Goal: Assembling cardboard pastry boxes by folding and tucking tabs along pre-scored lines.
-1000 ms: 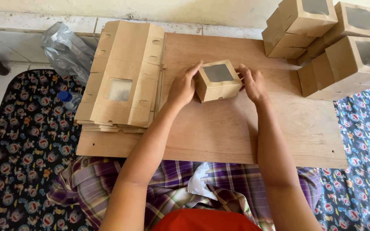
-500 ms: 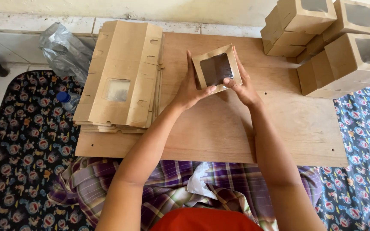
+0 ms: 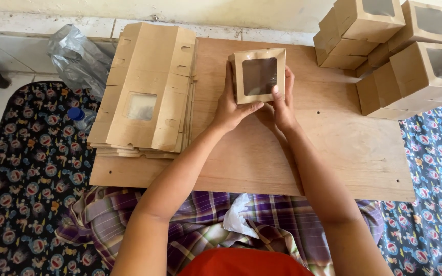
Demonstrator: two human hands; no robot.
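A small brown cardboard box with a clear window is tilted up so its windowed face looks at me, above the wooden board. My left hand grips its left side and lower edge. My right hand holds its right side, thumb on the front edge. A stack of flat, unfolded windowed box blanks lies on the board's left part, beside my left forearm.
Several finished windowed boxes are piled at the board's far right. A crumpled clear plastic bag and a small blue-capped bottle lie left of the blanks. A patterned mat covers the floor; plaid cloth covers my lap.
The box, first resting on the board with its window up, has been lifted and tipped up until its windowed face points at me. Both hands moved closer together under it.
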